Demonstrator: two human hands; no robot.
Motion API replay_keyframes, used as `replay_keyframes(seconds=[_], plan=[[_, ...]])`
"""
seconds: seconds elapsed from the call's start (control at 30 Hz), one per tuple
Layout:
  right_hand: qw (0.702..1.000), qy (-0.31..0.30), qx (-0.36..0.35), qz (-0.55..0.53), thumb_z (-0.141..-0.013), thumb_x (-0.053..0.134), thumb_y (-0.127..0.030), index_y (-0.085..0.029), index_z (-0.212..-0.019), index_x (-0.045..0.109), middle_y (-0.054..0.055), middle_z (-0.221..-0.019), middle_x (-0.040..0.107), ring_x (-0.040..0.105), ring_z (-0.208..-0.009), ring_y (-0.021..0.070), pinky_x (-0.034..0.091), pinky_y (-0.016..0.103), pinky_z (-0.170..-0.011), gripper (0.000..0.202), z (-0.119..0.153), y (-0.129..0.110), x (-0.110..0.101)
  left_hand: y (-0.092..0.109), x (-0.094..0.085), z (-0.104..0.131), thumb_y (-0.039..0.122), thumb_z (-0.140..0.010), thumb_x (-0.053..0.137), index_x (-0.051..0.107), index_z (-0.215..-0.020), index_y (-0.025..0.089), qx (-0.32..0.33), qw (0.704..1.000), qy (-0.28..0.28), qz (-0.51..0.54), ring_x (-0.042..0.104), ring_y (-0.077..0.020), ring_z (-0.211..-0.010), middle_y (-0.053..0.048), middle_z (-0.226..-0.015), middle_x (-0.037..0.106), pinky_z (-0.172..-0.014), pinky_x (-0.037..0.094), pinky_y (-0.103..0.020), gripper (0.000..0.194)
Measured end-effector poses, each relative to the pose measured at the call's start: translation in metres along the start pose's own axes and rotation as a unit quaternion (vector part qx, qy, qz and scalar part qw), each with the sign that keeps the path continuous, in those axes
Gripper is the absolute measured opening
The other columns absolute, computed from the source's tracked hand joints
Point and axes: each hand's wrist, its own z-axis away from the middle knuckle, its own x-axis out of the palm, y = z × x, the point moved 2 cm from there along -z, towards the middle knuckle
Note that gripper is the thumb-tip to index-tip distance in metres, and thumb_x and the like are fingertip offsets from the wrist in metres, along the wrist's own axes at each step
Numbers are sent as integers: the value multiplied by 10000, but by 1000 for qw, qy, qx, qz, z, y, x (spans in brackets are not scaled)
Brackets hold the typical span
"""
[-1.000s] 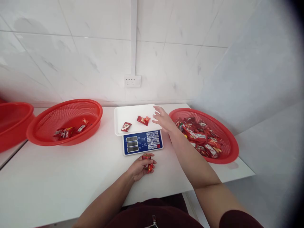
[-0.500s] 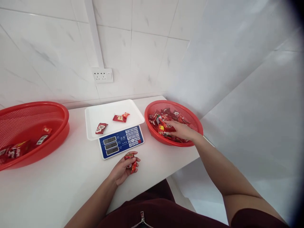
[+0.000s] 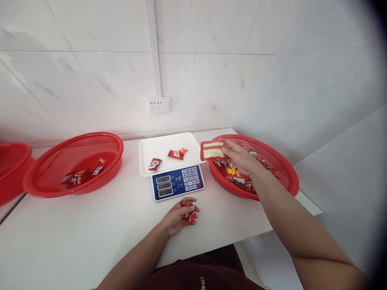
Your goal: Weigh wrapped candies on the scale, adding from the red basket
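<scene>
Fingers of left hand closed around small red packets, just in front of blue-keyed scale on desk. Beyond them, right hand's fingers pinch red-and-cream packet over near-left rim of packet-filled basket; white tray, bearing three wrapped pieces, lies left of these fingers.

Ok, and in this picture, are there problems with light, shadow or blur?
All in the head view: soft, even light; dark curved border at the right; faint shadow on the wall at upper left; digits on the scale displays too soft to read.
</scene>
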Motion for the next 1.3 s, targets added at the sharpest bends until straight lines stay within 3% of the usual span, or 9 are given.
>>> replay_keyframes(seconds=[0.13,0.2,0.3,0.5,0.63,0.73,0.9,1.03,1.3], plan=[[997,-24,-4,-69,-848,529,-345,-269,-1302,452,47,-1152,639,643,-981,205,562,383,-828,467,-25,-7,57,2,-2,1,263,-681,705,543,-1025,197,11,1000,2,6,586,-115,-632,-32,-840,644,-575,491,-245,386],[1000,-8,-23,-6,-833,565,-355,-285,-1348,414,71,-1314,549,574,-1134,250,495,455,-958,542,-32,-4,74,2,-4,1,259,-691,702,542,-1030,195,19,1000,4,9,587,-115,-638,-36,-851,643,-582,489,-246,380],[985,-24,-103,139,-800,610,-322,-300,-1305,487,52,-1424,448,420,-1300,284,364,514,-1074,520,-32,5,86,3,-6,0,260,-696,704,541,-1036,196,26,1000,3,14,588,-115,-643,-38,-866,642,-591,489,-252,382],[945,-88,-175,261,-828,556,-267,-287,-1134,635,46,-1247,616,528,-1190,264,373,528,-1053,317,10,17,78,2,-2,2,257,-691,705,547,-1036,190,11,1000,-4,15,587,-117,-641,-39,-857,646,-593,498,-254,386],[955,-169,-99,223,-847,539,-313,-286,-1103,653,42,-1077,693,633,-989,248,519,450,-859,281,54,25,71,1,1,4,201,-725,643,534,-1080,182,6,999,-2,41,615,-140,-695,-50,-882,651,-657,528,-292,372],[954,-212,-44,208,-847,536,-298,-298,-1063,670,28,-971,706,641,-897,233,529,411,-782,254,82,43,71,2,2,4,135,-738,579,522,-1112,176,4,997,3,72,640,-162,-765,-55,-904,655,-735,539,-334,380],[965,-192,-6,178,-767,664,-324,-340,-1044,672,38,-992,644,622,-811,229,538,411,-746,278,111,78,76,4,4,3,139,-754,541,495,-1147,176,-3,994,8,111,662,-191,-832,-63,-946,663,-777,524,-328,398],[969,-178,-25,170,-727,709,-309,-373,-1121,638,51,-1119,592,587,-1012,272,497,443,-902,405,118,94,84,2,3,2,140,-767,539,500,-1146,170,-3,991,-12,130,660,-203,-879,-72,-971,666,-820,512,-339,382],[980,-128,-42,149,-789,620,-306,-340,-975,682,46,-1074,620,585,-1038,270,481,446,-906,199,109,102,89,1,-2,1,183,-861,477,530,-1205,184,6,995,-23,97,668,-179,-821,-58,-966,681,-730,513,-287,349]])
